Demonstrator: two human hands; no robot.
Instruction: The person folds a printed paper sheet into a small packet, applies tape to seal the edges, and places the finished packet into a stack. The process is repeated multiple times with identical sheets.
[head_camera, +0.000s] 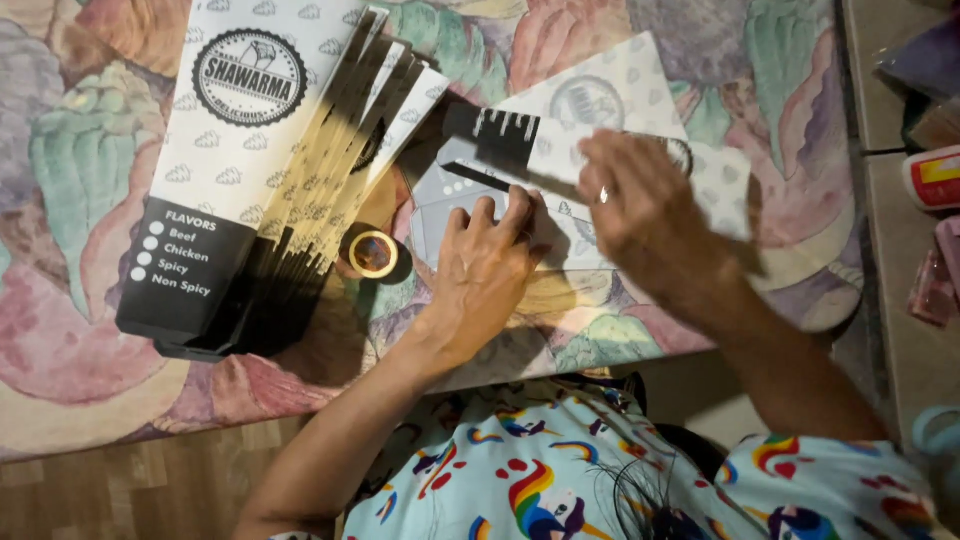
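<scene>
Floral tablecloth supports work — left hand flat, pinning carton blank; right hand spread, pressing fold; folded stack beside.

Warm dim light — blurred hands

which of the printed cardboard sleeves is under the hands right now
The single flat sleeve right of the tape roll; both hands press on it, while the others lie stacked untouched at left.

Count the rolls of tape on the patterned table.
1. A small round roll of tape with a gold-brown centre lies on the patterned table, between the stack of flat white-and-black cardboard sleeves and the left hand. Others may be hidden.
</scene>
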